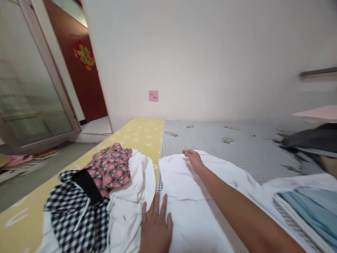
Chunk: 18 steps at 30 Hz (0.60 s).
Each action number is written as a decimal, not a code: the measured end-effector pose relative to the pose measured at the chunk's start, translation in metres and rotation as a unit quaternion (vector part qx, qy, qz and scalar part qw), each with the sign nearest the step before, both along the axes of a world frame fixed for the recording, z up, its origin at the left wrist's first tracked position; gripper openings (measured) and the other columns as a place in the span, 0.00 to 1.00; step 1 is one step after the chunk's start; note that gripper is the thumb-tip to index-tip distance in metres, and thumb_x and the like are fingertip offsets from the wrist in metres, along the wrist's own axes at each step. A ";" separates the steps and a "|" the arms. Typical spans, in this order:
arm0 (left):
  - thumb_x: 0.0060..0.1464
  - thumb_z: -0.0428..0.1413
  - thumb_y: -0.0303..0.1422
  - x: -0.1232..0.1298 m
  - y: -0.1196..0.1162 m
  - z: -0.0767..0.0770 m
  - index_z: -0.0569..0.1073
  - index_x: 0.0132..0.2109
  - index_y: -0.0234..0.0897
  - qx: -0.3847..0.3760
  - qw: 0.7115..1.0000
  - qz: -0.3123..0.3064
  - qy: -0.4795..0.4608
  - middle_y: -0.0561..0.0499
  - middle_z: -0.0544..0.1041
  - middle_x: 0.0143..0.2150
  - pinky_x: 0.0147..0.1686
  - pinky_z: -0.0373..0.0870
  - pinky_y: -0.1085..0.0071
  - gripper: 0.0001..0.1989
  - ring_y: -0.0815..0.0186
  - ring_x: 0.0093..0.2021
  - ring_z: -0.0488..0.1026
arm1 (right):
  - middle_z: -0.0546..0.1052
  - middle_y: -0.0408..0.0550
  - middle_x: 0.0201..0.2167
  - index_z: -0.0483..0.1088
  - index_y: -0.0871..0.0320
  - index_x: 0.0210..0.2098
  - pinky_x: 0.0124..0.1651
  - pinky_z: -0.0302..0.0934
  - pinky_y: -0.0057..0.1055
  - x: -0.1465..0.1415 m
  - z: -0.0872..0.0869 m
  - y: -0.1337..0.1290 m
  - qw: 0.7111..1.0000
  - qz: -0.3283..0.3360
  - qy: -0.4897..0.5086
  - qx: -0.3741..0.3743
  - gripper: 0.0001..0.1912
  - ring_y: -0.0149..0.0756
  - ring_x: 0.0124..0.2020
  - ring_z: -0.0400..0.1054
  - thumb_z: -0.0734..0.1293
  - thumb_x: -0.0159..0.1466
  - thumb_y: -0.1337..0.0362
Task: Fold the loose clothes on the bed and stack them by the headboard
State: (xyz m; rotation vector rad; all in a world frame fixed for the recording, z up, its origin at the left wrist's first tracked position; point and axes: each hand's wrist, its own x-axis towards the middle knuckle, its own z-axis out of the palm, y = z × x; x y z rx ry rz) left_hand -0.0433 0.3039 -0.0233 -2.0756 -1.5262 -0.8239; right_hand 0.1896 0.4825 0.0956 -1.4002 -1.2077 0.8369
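Note:
A white garment (pixel 184 189) lies spread out flat in front of me, partly over the grey checked bed cover. My left hand (pixel 156 225) rests palm down at its left edge, fingers spread and holding nothing. Across the garment's far end reaches my right hand (pixel 193 159), with its fingers stretched to the left against the cloth; their undersides are hidden. To the left are heaped white clothes (pixel 137 182), black-and-white checked shorts (pixel 76 211) with a black waistband, and a pink flowered garment (pixel 112 165).
Folded blue clothes (pixel 313 211) lie at the right, with a dark pile (pixel 310 140) behind them. A yellow patterned cover (pixel 142 131) runs along the bed's left side. Behind stands a white wall (pixel 197 63) bearing a pink note (pixel 153 96).

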 end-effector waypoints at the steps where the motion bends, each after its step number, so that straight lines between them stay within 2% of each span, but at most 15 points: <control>1: 0.61 0.49 0.31 0.000 0.000 0.001 0.65 0.66 0.44 -0.008 1.000 -0.006 0.005 0.44 0.68 0.67 0.71 0.35 0.52 0.26 0.61 0.62 0.69 | 0.79 0.53 0.47 0.75 0.57 0.47 0.45 0.69 0.36 0.027 0.007 -0.011 1.000 -0.025 -0.012 -0.007 0.16 0.39 0.43 0.75 0.67 0.62 0.57; 4: 0.62 0.47 0.32 -0.002 0.002 0.005 0.65 0.67 0.43 -0.023 0.999 -0.019 0.013 0.41 0.67 0.68 0.70 0.38 0.49 0.26 0.58 0.61 0.71 | 0.80 0.50 0.35 0.74 0.60 0.45 0.34 0.66 0.30 0.109 0.035 -0.058 0.992 -0.110 -0.057 -0.034 0.15 0.32 0.29 0.73 0.64 0.62 0.61; 6: 0.62 0.46 0.33 -0.002 0.003 0.007 0.66 0.66 0.41 -0.028 0.999 -0.019 0.004 0.40 0.68 0.67 0.68 0.43 0.47 0.26 0.56 0.60 0.72 | 0.78 0.48 0.30 0.74 0.61 0.45 0.30 0.62 0.29 0.153 0.051 -0.096 0.981 -0.165 -0.095 -0.044 0.16 0.30 0.24 0.69 0.63 0.61 0.62; 8: 0.63 0.45 0.34 -0.001 0.005 0.009 0.67 0.65 0.39 -0.033 0.999 -0.018 -0.001 0.38 0.69 0.66 0.67 0.47 0.45 0.26 0.54 0.59 0.73 | 0.77 0.46 0.28 0.75 0.59 0.44 0.30 0.61 0.30 0.176 0.054 -0.135 0.971 -0.187 -0.137 -0.051 0.17 0.31 0.22 0.67 0.63 0.59 0.61; 9: 0.63 0.44 0.34 -0.001 0.005 0.010 0.67 0.65 0.39 -0.036 0.999 -0.018 -0.002 0.38 0.69 0.66 0.67 0.48 0.44 0.26 0.53 0.59 0.73 | 0.78 0.46 0.29 0.75 0.58 0.45 0.32 0.62 0.32 0.179 0.050 -0.153 0.969 -0.182 -0.155 -0.054 0.18 0.32 0.23 0.68 0.64 0.58 0.59; 10: 0.63 0.44 0.35 0.000 0.006 0.011 0.67 0.65 0.39 -0.040 0.999 -0.017 -0.002 0.38 0.69 0.66 0.66 0.48 0.44 0.26 0.53 0.58 0.73 | 0.79 0.47 0.33 0.75 0.57 0.47 0.36 0.64 0.34 0.177 0.040 -0.170 0.969 -0.172 -0.166 -0.056 0.20 0.35 0.27 0.71 0.65 0.56 0.58; 12: 0.63 0.44 0.35 -0.001 0.006 0.011 0.67 0.65 0.40 -0.048 0.999 -0.015 -0.004 0.38 0.69 0.66 0.67 0.49 0.43 0.26 0.53 0.59 0.73 | 0.79 0.53 0.47 0.73 0.54 0.54 0.47 0.65 0.39 0.162 0.010 -0.199 0.969 -0.131 -0.200 -0.065 0.30 0.43 0.42 0.74 0.70 0.51 0.54; 14: 0.62 0.44 0.35 -0.002 0.005 0.010 0.67 0.65 0.40 -0.058 0.998 -0.011 -0.008 0.39 0.68 0.66 0.67 0.48 0.43 0.26 0.53 0.60 0.72 | 0.68 0.58 0.64 0.66 0.54 0.63 0.60 0.58 0.48 0.141 -0.029 -0.220 0.951 -0.088 -0.282 -0.091 0.45 0.53 0.61 0.64 0.74 0.46 0.54; 15: 0.62 0.44 0.35 -0.003 0.005 0.010 0.68 0.65 0.40 -0.064 0.998 -0.010 -0.012 0.39 0.68 0.67 0.67 0.48 0.43 0.26 0.53 0.61 0.71 | 0.63 0.58 0.68 0.63 0.53 0.65 0.64 0.52 0.53 0.131 -0.048 -0.226 0.930 -0.087 -0.339 -0.113 0.47 0.56 0.66 0.58 0.74 0.47 0.53; 17: 0.62 0.44 0.35 -0.004 0.004 0.009 0.68 0.65 0.41 -0.078 0.996 -0.012 -0.027 0.39 0.68 0.67 0.68 0.46 0.43 0.26 0.53 0.62 0.70 | 0.61 0.53 0.69 0.63 0.48 0.65 0.65 0.46 0.58 0.119 -0.077 -0.233 0.898 -0.110 -0.409 -0.120 0.35 0.53 0.69 0.53 0.66 0.58 0.51; 18: 0.62 0.45 0.35 -0.004 0.004 0.011 0.68 0.65 0.42 -0.089 0.995 -0.016 -0.041 0.40 0.67 0.67 0.69 0.45 0.43 0.26 0.53 0.64 0.69 | 0.63 0.51 0.68 0.66 0.47 0.62 0.65 0.46 0.58 0.116 -0.087 -0.233 0.893 -0.126 -0.415 -0.118 0.29 0.50 0.69 0.54 0.60 0.63 0.52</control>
